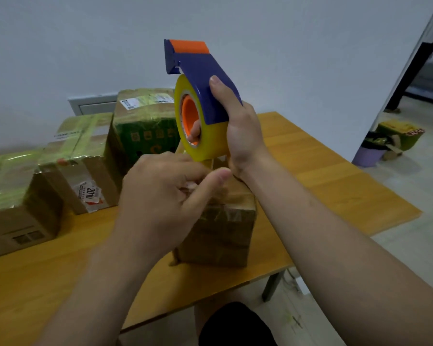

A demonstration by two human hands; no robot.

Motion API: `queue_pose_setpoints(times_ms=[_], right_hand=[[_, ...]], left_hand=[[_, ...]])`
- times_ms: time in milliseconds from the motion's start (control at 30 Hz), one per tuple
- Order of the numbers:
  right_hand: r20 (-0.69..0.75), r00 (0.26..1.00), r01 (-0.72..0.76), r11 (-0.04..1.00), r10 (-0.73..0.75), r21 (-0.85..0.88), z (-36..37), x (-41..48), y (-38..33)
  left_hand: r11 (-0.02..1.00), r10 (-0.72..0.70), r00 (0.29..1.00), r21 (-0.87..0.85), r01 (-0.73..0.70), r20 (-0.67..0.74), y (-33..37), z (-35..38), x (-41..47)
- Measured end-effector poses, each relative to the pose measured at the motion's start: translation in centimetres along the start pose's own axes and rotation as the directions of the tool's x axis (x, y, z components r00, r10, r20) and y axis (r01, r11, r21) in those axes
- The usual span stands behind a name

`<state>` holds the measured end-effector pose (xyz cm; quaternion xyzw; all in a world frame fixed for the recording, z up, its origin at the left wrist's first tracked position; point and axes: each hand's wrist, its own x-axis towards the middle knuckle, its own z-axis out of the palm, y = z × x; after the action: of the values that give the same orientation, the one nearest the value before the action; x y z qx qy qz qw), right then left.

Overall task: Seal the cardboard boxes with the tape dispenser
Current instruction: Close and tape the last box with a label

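Observation:
My right hand grips a blue and orange tape dispenser loaded with a yellowish tape roll, held upright above a small cardboard box. My left hand pinches the loose end of the tape just under the roll, over the top of that box. The box stands on the wooden table and carries clear tape on its sides. Its top is mostly hidden by my hands.
Three taped cardboard boxes stand along the table's left and back: one at the far left, one with a torn label, one green-printed. A purple bin and scraps sit on the floor at right. The table's front edge is near my knees.

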<state>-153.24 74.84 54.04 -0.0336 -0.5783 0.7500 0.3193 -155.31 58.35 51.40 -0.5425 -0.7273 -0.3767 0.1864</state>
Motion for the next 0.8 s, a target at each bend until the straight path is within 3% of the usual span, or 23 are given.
queue_pose_setpoints(times_ms=[100,233,367,633,800], right_hand=[[0.011,1.000,0.000,1.000,0.000,0.016,-0.1,-0.1,-0.2],[0.008,1.000,0.011,1.000,-0.011,0.021,-0.1,-0.2,-0.2],[0.026,0.999,0.021,1.000,-0.021,0.014,-0.2,0.0,-0.1],[0.031,0.999,0.018,0.999,-0.019,0.036,-0.4,0.3,0.1],[0.023,1.000,-0.001,1.000,0.001,0.003,-0.5,0.4,0.1]], left_hand=[[0.983,0.182,0.961,-0.029,-0.180,0.207,1.0,0.8,0.6],[0.978,0.192,0.924,-0.145,-0.151,0.330,-1.0,0.0,0.7],[0.956,0.170,0.860,-0.291,-0.026,0.482,-2.7,-0.7,1.8],[0.923,0.208,0.937,-0.374,-0.092,0.282,-4.0,0.5,0.9],[0.946,0.257,0.947,-0.251,-0.206,0.190,-4.2,1.0,-0.5]])
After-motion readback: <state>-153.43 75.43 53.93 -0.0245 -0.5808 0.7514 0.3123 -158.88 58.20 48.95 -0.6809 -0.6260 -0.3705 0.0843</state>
